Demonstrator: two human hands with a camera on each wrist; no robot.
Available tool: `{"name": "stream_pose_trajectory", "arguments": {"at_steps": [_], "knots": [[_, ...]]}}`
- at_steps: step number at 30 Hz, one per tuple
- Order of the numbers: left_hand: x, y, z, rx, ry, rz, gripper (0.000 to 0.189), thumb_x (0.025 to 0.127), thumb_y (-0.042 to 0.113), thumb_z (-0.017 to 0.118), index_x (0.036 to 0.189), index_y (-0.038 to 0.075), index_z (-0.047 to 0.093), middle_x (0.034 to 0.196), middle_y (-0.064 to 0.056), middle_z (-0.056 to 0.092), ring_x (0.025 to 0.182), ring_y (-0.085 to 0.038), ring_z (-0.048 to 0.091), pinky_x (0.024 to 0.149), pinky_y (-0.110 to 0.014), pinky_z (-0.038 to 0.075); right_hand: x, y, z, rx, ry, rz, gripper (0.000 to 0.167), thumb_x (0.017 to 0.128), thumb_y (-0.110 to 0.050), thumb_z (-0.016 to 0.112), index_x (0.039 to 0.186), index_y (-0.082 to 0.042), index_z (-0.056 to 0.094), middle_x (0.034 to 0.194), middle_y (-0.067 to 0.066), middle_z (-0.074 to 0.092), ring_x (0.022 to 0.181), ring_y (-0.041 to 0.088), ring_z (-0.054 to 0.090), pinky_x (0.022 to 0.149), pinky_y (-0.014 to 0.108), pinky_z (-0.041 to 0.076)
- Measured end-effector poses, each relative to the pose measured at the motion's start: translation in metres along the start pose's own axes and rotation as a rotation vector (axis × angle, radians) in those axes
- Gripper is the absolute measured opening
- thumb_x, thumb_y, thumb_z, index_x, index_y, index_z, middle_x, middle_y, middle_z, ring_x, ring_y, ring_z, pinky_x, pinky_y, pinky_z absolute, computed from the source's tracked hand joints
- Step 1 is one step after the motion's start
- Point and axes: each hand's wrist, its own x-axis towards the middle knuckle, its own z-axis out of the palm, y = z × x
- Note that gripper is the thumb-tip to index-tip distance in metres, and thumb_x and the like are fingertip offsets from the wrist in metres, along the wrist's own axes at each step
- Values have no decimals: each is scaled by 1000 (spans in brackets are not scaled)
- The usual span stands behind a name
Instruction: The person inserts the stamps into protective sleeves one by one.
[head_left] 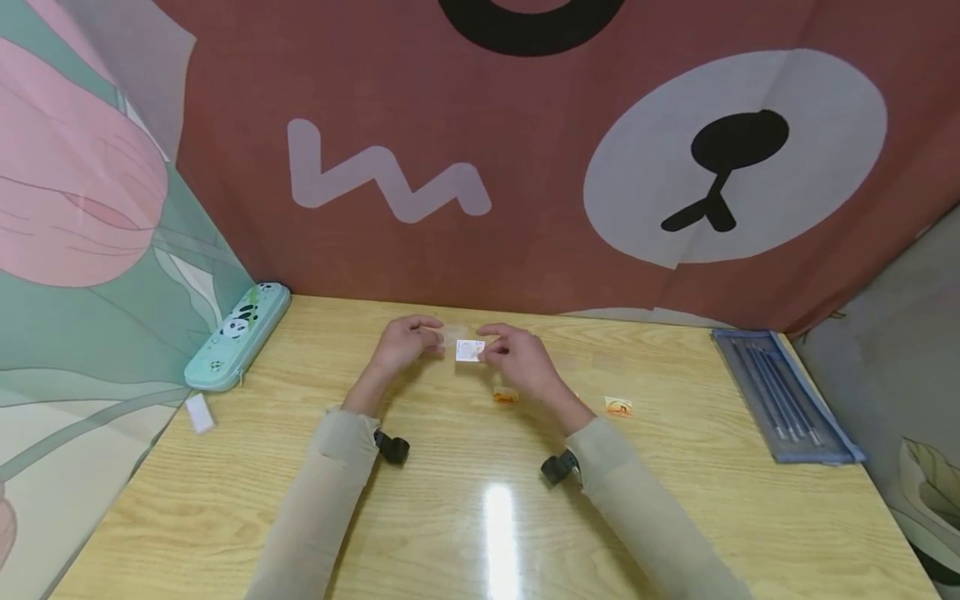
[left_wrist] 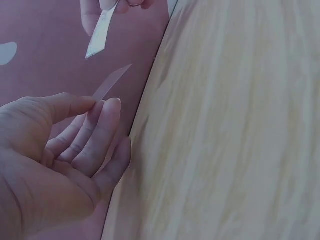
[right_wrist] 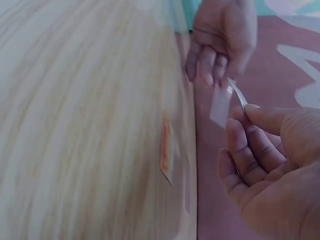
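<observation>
My left hand (head_left: 405, 343) pinches a small clear plastic sleeve (left_wrist: 111, 82) between thumb and fingertips. Facing it, my right hand (head_left: 521, 358) holds a small white stamp-like card (head_left: 468, 351) by its right edge. Card and sleeve are close together above the table's far side, and they overlap in the right wrist view. Below the right hand lies an orange stamp-like card (head_left: 506, 394). Another orange-and-yellow one (head_left: 618, 407) lies to the right of that forearm, which partly hides the table between them.
A mint pencil case (head_left: 238, 337) with pandas lies at the left edge, a white eraser-like block (head_left: 199, 413) just in front. At the right edge is a blue mesh pouch (head_left: 783, 396) holding several pencils. Faint clear pieces (head_left: 607, 362) lie right of my hand. A printed curtain (head_left: 420, 258) hangs behind.
</observation>
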Motion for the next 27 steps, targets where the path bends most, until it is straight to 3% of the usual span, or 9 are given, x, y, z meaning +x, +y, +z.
{"name": "stream_pose_trajectory", "arguments": {"at_steps": [2, 6, 12, 20, 27], "knots": [[-2, 1, 2, -24, -17, -5, 32, 97, 13, 65, 126, 2, 68, 115, -21, 73, 96, -25, 76, 88, -35, 58, -3, 5, -6, 27, 10, 11, 40, 95, -18, 71, 134, -15, 66, 96, -2, 78, 85, 12, 71, 80, 33, 56], [-5, 2, 5, -54, -26, 11, 29, 97, 8, 63, 124, -2, 69, 119, -23, 70, 98, -26, 75, 92, -37, 60, -7, 14, -19, 103, 59, 35, 35, 95, -16, 71, 130, -16, 70, 96, 1, 75, 85, 15, 67, 77, 30, 54], [-6, 10, 13, -10, -12, 72, 24, 94, 15, 72, 114, 2, 73, 107, -14, 74, 92, -18, 72, 92, -40, 59, -12, 22, -44, 306, 110, 100, 31, 94, -13, 70, 125, -17, 72, 96, 9, 71, 93, 34, 67, 84, 47, 56], [-7, 18, 24, -33, -15, 99, 21, 94, 15, 72, 108, -1, 71, 97, -9, 77, 92, -24, 73, 92, -44, 58, -17, 36, -69, 440, 171, 167, 33, 96, -12, 68, 129, -11, 69, 91, -2, 64, 88, 12, 64, 93, 44, 58], [-5, 24, 37, -213, -89, 60, 23, 95, 8, 69, 114, -7, 67, 97, -14, 76, 78, -12, 74, 99, -47, 57, -21, 47, -81, 562, 219, 166, 36, 100, -2, 60, 135, 2, 61, 96, -3, 53, 93, 8, 56, 100, 37, 57]]}}
